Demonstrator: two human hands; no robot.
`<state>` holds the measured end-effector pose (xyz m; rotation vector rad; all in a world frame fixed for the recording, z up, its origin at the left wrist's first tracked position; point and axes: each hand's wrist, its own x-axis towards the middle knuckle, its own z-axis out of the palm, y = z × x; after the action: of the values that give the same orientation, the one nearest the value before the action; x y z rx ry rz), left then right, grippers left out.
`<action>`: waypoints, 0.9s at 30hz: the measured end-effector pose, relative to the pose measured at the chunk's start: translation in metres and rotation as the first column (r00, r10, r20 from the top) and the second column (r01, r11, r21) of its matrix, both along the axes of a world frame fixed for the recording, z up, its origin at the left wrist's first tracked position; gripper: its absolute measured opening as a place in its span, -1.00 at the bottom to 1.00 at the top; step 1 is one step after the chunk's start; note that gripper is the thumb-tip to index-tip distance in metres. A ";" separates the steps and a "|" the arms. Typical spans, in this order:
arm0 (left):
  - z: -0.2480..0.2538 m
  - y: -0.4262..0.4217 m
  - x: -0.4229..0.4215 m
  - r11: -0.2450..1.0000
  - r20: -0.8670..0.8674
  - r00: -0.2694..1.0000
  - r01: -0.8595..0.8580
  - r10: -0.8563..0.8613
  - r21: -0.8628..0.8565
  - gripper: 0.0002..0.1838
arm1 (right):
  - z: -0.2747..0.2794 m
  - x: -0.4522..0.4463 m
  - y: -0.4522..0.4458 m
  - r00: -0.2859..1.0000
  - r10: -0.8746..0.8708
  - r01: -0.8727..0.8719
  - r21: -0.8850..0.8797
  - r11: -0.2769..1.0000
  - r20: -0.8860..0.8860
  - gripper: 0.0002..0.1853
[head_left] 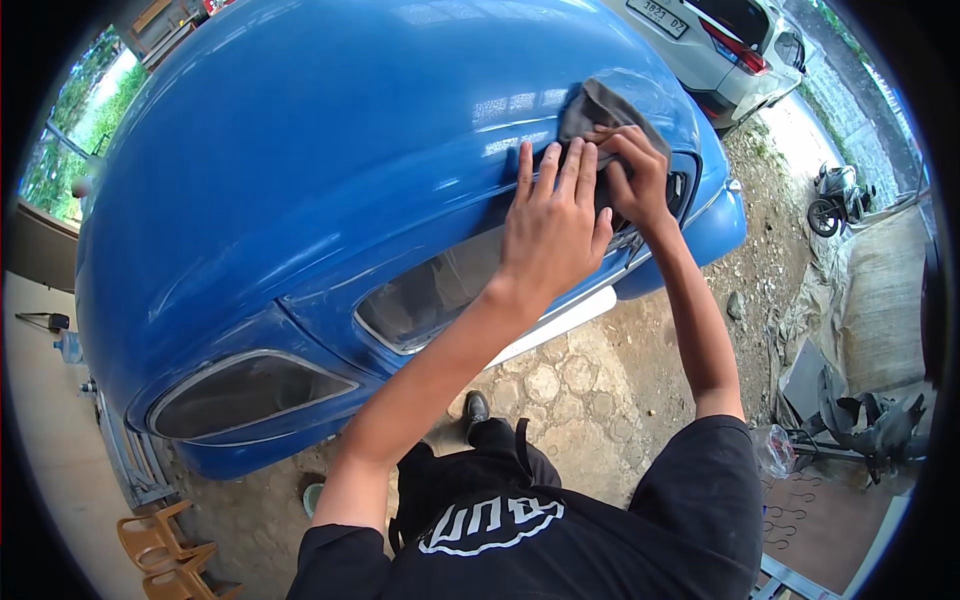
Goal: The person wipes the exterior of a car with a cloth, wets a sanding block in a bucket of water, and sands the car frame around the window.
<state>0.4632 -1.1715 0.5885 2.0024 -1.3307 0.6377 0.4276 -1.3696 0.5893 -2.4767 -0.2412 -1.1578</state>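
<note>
A blue car (300,150) with a rounded roof fills the upper left and middle of the head view. My right hand (640,175) grips a dark grey cloth (600,108) against the roof edge, near the front corner above the windshield. Just left of it, my left hand (555,215) lies with fingers stretched out on the roof edge, its fingertips beside the cloth. Below my hands are the side window (430,295) and, farther left, the rear side window (245,393).
A white car (700,60) stands behind at the upper right, with a motorcycle (840,200) farther right. Brown plastic chairs (160,540) are at the lower left. Dark parts (865,425) lie at the right. Paving stones (575,390) cover the ground beside the blue car.
</note>
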 end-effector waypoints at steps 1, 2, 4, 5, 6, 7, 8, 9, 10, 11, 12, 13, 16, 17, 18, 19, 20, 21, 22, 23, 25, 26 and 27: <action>-0.005 0.003 -0.005 1.000 0.008 1.000 0.010 -0.010 -0.004 -0.37 | -0.008 -0.004 -0.023 0.999 -0.032 0.031 0.050 0.998 0.006 -0.76; -0.008 0.006 -0.009 1.000 0.019 1.000 0.014 -0.014 -0.013 -0.36 | -0.011 -0.009 -0.041 0.996 -0.088 0.086 0.085 0.993 0.009 -0.78; -0.018 0.044 -0.025 0.996 -0.022 0.997 0.072 -0.073 -0.045 -0.43 | -0.006 -0.021 -0.058 0.979 -0.201 0.203 0.110 0.973 -0.035 -0.80; -0.022 0.067 -0.026 0.994 -0.032 0.995 0.091 -0.093 -0.060 -0.46 | -0.005 -0.023 -0.065 0.961 -0.265 0.272 0.102 0.957 -0.072 -0.78; -0.026 0.091 -0.022 0.997 -0.055 0.997 0.051 -0.055 -0.059 -0.50 | -0.006 -0.025 -0.072 0.936 -0.345 0.351 0.105 0.930 -0.070 -0.79; -0.031 0.118 -0.021 0.999 -0.092 0.996 0.013 -0.018 -0.053 -0.54 | -0.015 -0.023 -0.079 0.935 -0.332 0.353 0.420 0.836 -0.124 -0.79; -0.034 0.142 -0.018 0.998 -0.121 0.992 -0.025 0.019 -0.054 -0.57 | -0.009 -0.020 -0.065 0.952 -0.298 0.292 0.480 0.827 -0.067 -0.79; -0.028 0.164 -0.013 0.992 -0.157 0.985 -0.089 0.074 -0.087 -0.69 | 0.005 -0.017 -0.046 0.964 -0.265 0.223 0.535 0.815 0.002 -0.79; -0.020 0.183 -0.002 0.984 -0.133 0.983 -0.140 0.125 -0.111 -0.72 | 0.019 -0.008 -0.017 0.976 -0.216 0.169 0.498 0.850 0.037 -0.78; -0.015 0.203 0.004 0.974 -0.120 0.978 -0.188 0.173 -0.128 -0.74 | 0.031 0.002 0.029 0.984 -0.170 0.123 0.465 0.877 0.059 -0.77; -0.011 0.220 0.013 0.962 -0.115 0.975 -0.208 0.190 -0.175 -0.75 | 0.040 0.013 0.074 0.989 -0.126 0.079 0.430 0.899 0.081 -0.76; -0.006 0.235 0.024 0.948 -0.104 0.973 -0.224 0.205 -0.227 -0.77 | 0.047 0.026 0.113 0.997 -0.042 0.017 0.371 0.928 0.058 -0.74; 0.003 0.277 0.039 0.888 -0.079 0.942 -0.333 0.325 -0.316 -0.77 | 0.054 0.060 0.207 0.976 0.218 -0.217 0.054 0.975 -0.002 -0.74; 0.005 0.292 0.044 0.868 -0.062 0.927 -0.368 0.369 -0.335 -0.77 | 0.053 0.071 0.237 0.951 0.306 -0.304 0.052 0.951 -0.036 -0.71; 0.007 0.306 0.049 0.844 -0.060 0.915 -0.392 0.399 -0.366 -0.77 | 0.053 0.079 0.262 0.942 0.329 -0.332 -0.030 0.943 -0.066 -0.67; 0.011 0.321 0.057 0.833 -0.048 0.902 -0.415 0.428 -0.367 -0.77 | 0.050 0.088 0.282 0.935 0.340 -0.348 -0.081 0.934 -0.100 -0.65; 0.012 0.337 0.063 0.819 -0.045 0.888 -0.440 0.457 -0.368 -0.77 | 0.052 0.094 0.298 0.923 0.360 -0.373 -0.090 0.923 -0.135 -0.65; 0.013 0.351 0.068 0.801 -0.048 0.871 -0.469 0.488 -0.371 -0.77 | 0.055 0.098 0.311 0.908 0.381 -0.402 -0.102 0.910 -0.175 -0.65; 0.013 0.366 0.075 0.786 -0.052 0.859 -0.489 0.510 -0.377 -0.76 | 0.056 0.103 0.323 0.896 0.401 -0.427 -0.130 0.895 -0.189 -0.65; 0.015 0.380 0.084 0.779 -0.049 0.854 -0.495 0.518 -0.386 -0.76 | 0.057 0.109 0.336 0.887 0.418 -0.449 -0.159 0.879 -0.195 -0.65; 0.014 0.407 0.094 0.766 -0.058 0.844 -0.511 0.534 -0.391 -0.76 | 0.058 0.120 0.362 0.869 0.445 -0.483 -0.181 0.857 -0.216 -0.65; 0.015 0.418 0.098 0.758 -0.068 0.836 -0.525 0.545 -0.387 -0.76 | 0.060 0.125 0.378 0.864 0.451 -0.491 -0.175 0.853 -0.225 -0.65; 0.014 0.428 0.104 0.744 -0.079 0.829 -0.535 0.554 -0.400 -0.75 | 0.061 0.129 0.392 0.863 0.448 -0.491 -0.177 0.853 -0.235 -0.65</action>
<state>0.5672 -0.7436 0.6028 2.0150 -0.5307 1.1314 0.5566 -0.9777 0.6508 -2.4871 -0.9218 -0.7164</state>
